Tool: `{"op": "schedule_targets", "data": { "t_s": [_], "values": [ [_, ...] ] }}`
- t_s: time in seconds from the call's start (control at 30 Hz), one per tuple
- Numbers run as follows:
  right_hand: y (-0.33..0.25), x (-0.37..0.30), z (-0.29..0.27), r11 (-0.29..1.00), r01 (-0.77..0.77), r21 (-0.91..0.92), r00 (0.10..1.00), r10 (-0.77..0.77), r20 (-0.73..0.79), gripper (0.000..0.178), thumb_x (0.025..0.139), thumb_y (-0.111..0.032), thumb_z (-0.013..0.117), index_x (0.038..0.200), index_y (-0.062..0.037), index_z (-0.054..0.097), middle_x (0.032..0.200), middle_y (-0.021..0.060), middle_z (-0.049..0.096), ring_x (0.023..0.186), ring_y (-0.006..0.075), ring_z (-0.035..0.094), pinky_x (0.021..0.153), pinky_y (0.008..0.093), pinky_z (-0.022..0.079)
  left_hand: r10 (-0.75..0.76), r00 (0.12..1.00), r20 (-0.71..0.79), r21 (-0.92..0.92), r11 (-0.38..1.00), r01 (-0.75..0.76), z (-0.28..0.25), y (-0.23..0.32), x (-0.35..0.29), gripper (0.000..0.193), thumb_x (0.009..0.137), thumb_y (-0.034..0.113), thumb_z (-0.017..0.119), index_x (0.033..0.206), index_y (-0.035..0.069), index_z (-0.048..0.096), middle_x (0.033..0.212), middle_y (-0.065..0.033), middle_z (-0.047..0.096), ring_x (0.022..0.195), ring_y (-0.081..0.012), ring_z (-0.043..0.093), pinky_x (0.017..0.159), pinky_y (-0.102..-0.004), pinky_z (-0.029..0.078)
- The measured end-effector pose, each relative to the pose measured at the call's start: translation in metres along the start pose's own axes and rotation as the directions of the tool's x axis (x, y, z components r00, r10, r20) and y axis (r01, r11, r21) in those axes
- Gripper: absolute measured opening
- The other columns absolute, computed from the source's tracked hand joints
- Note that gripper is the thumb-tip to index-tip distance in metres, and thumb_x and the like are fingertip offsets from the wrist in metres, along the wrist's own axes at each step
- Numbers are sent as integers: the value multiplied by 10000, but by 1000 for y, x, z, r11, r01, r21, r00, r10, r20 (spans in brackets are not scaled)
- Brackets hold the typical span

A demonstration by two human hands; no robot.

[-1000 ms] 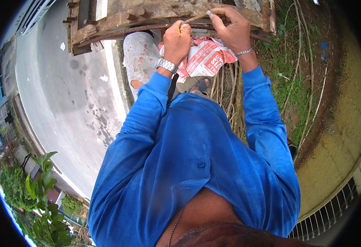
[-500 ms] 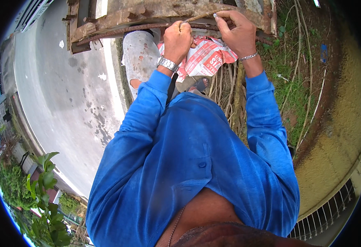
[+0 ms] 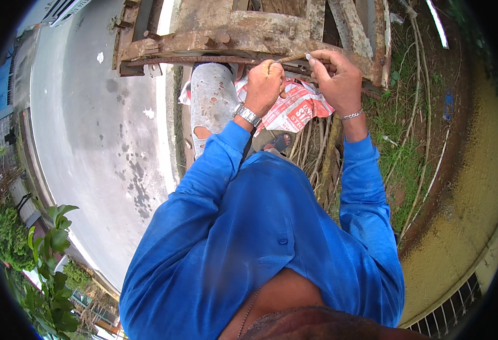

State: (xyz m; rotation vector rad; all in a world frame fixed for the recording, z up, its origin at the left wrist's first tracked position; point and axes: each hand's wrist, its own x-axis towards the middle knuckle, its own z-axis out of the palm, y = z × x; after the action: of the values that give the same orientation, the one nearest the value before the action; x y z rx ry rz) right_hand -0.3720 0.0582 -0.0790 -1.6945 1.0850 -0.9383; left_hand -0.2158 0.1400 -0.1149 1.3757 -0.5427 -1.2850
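Observation:
My left hand [image 3: 264, 88], with a metal-band watch above it, is closed round a thin brown rod [image 3: 292, 58]. The rod slants up to my right hand [image 3: 338, 82], whose thumb and fingers pinch around its other end. Both hands are at the near edge of a rusty, stained frame [image 3: 249, 38] with crossing bars and short pegs. Along that edge runs a long rusty ribbed bar [image 3: 192, 60], partly hidden behind my left hand. Where the thin rod ends inside each grip is hidden.
A red and white printed sack [image 3: 297, 107] lies over my legs below the frame. Under it are long roots or sticks [image 3: 317, 147]. Grey pavement [image 3: 98, 113] stretches on the left; grass [image 3: 396, 147] and a yellowish wall [image 3: 464, 226] are on the right.
The view has shifted, so the frame and both hands sit lower and slightly right in the picture, with more of the frame showing. Both hands keep their hold on the rod.

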Motion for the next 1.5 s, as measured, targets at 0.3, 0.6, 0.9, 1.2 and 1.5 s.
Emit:
{"op": "schedule_targets", "data": {
  "t_s": [0.3, 0.6, 0.9, 1.2, 1.5],
  "values": [
    [-18, 148, 72, 997, 72, 21, 990, -74, 122, 200, 905, -150, 723, 1057, -22, 744, 826, 74, 760, 723, 114, 727, 622, 267, 567, 20, 997, -68, -385, 922, -45, -56, 24, -40, 286, 1078, 261, 467, 866, 69, 454, 618, 47, 322, 495, -75, 345, 458, -262, 374],
    [21, 254, 182, 942, 187, -279, 982, -188, 25, 212, 805, -245, 768, 880, -46, 771, 860, 153, 745, 795, 263, 719, 753, 370, 553, 28, 977, -212, -531, 836, -139, -96, 54, -36, 313, 1099, 320, 405, 885, 97, 453, 651, 40, 287, 550, -102, 305, 526, -290, 340],
    [3, 258, 147, 799, 451, -398, 890, -434, 137, 236, 862, -223, 693, 1013, -55, 761, 987, 178, 723, 945, 342, 688, 865, 404, 532, -171, 975, -143, -655, 754, 36, -97, 39, -11, 288, 1090, 280, 390, 892, 91, 478, 632, 38, 286, 550, -106, 313, 520, -296, 336],
    [-11, 376, 7, 486, 582, -652, 764, -601, 234, 412, 782, -308, 722, 945, 69, 713, 876, 266, 691, 856, 444, 635, 810, 537, 499, -178, 978, -110, -650, 757, 65, -96, 45, -4, 272, 1077, 243, 382, 880, 83, 479, 604, 40, 275, 519, -106, 306, 486, -298, 329],
    [79, 441, -6, 445, 417, -793, 909, -233, 347, 544, 829, -428, 718, 1009, 85, 692, 1009, 295, 695, 960, 456, 670, 834, 512, 527, -184, 981, -62, -633, 767, 104, -98, 41, 2, 289, 1090, 273, 377, 1012, 42, 532, 607, 34, 269, 492, -103, 276, 460, -290, 314]
  ]
}}
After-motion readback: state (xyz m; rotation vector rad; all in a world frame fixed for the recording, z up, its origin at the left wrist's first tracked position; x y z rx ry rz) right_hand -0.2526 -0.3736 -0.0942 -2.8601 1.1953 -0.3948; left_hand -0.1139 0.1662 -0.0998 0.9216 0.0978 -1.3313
